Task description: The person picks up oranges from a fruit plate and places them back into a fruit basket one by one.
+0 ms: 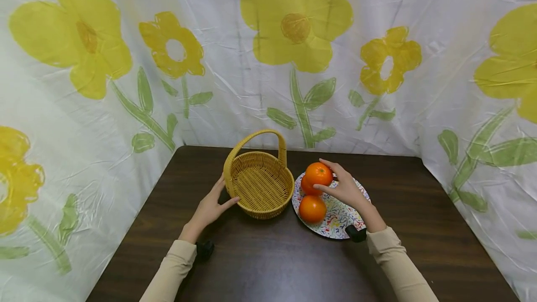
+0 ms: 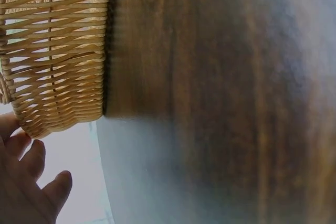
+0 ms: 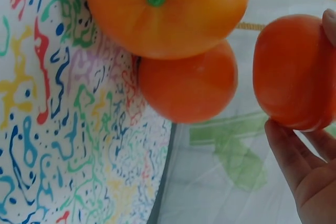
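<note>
My right hand (image 1: 347,191) pinches an orange (image 1: 320,174) between thumb and fingers, above the far left part of a round plate (image 1: 339,213) with multicoloured squiggles. In the right wrist view the held orange (image 3: 291,72) hangs apart from the others. Two more oranges lie on the plate: a nearer one (image 1: 312,209) and one (image 1: 307,187) partly hidden beneath the held fruit. Left of the plate stands a yellow woven basket (image 1: 261,183) with an arched handle, nothing inside. Spread around its left side, my left hand (image 1: 208,212) touches the wall with extended thumb and fingers.
Everything stands on a dark brown wooden table (image 1: 268,260). A white curtain (image 1: 235,106) printed with yellow flowers hangs behind the table and along its sides. The basket's handle (image 1: 253,136) rises above the rim, beside the plate.
</note>
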The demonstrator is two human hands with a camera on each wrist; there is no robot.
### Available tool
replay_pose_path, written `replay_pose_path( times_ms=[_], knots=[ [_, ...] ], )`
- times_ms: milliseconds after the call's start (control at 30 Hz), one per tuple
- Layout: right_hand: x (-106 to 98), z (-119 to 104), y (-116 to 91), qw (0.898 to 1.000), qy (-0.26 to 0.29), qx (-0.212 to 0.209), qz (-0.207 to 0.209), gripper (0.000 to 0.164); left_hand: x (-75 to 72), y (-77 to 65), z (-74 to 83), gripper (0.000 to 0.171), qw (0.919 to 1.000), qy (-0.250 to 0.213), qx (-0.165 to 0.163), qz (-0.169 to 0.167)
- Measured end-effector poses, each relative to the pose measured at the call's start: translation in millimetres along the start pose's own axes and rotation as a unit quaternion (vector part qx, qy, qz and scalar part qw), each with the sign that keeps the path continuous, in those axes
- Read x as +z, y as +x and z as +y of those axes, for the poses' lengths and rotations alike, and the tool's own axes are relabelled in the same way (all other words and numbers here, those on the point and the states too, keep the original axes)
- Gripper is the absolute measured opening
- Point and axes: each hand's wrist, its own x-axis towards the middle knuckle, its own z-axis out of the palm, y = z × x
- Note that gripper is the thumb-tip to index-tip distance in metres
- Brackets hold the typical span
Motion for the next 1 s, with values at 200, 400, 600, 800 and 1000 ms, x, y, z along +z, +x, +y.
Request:
replay_pose_path(
  times_ms=[200, 400, 600, 800, 1000],
  knots=[
    [4, -5, 7, 1.000, 0.002, -0.003, -0.010, 0.076, 0.0, -0.7, -0.2, 0.084, 1.0000, 0.007, 0.004, -0.003],
    [9, -10, 12, 1.000, 0.007, -0.008, -0.019, 0.075, 1.5, -1.7, -0.4, 0.082, 0.9999, 0.009, 0.007, -0.002],
    [13, -14, 18, 0.999, 0.020, -0.014, -0.025, 0.075, 0.8, -2.0, 0.5, 0.080, 0.9998, 0.013, 0.017, -0.003],
    [20, -15, 21, 0.999, 0.026, -0.014, -0.028, 0.074, -0.6, -1.2, 1.3, 0.080, 0.9996, 0.021, 0.019, -0.004],
    [26, -18, 23, 0.999, 0.030, -0.017, -0.032, 0.074, -2.6, -1.1, 2.9, 0.080, 0.9996, 0.021, 0.016, -0.008]
  ],
)
